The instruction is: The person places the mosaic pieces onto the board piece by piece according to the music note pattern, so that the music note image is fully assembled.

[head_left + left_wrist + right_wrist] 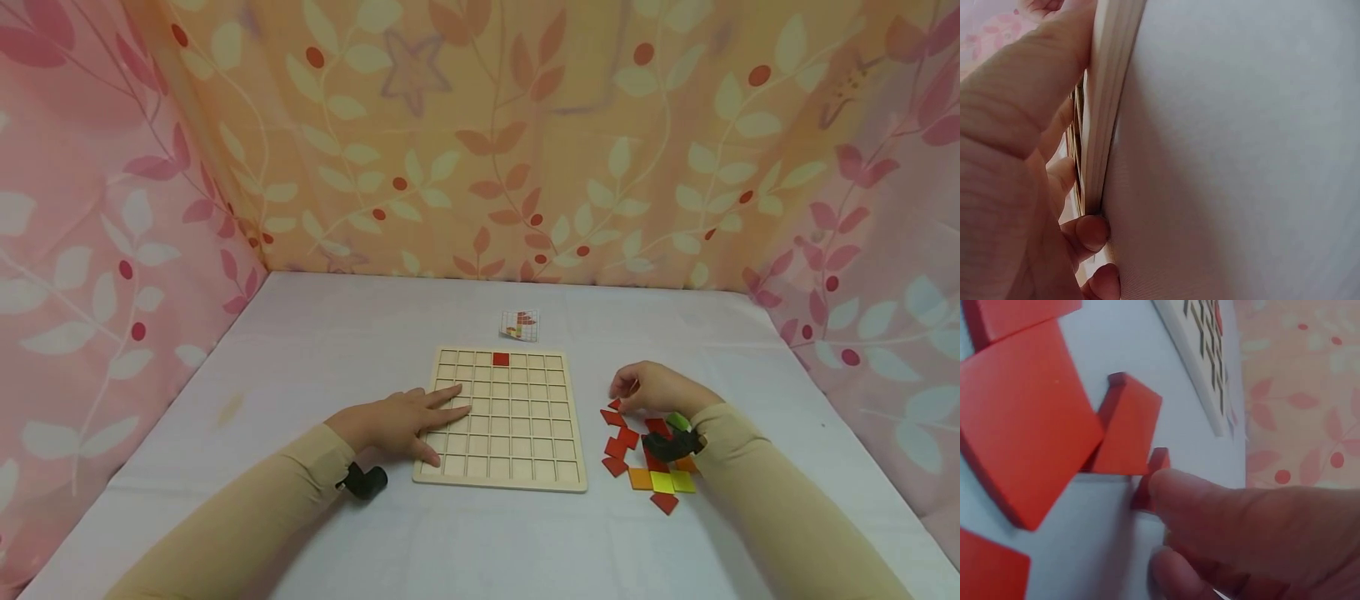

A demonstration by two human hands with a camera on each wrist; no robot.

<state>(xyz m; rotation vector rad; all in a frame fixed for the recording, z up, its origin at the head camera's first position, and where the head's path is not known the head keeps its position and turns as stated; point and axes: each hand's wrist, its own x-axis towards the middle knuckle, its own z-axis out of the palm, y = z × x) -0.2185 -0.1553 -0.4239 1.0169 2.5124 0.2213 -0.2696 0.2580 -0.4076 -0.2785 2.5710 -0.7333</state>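
Observation:
A pale wooden grid board (501, 429) lies in the middle of the table, with one red square tile (501, 359) in its top row. My left hand (401, 421) rests on the board's left side, fingers spread; in the left wrist view some fingertips (1092, 232) reach past its edge. To the right of the board, my right hand (660, 389) pinches a small red triangle tile (1159, 459) at the far end of the loose pieces. The thumb covers part of that triangle. Beside it lies a larger red angled tile (1129, 428).
Several loose tiles lie under and before the right wrist, including an orange square (641, 478), a yellow square (662, 482) and a green piece (677, 421). A small printed pattern card (521, 325) stands behind the board. Floral cloth (480, 142) walls the table's back and sides.

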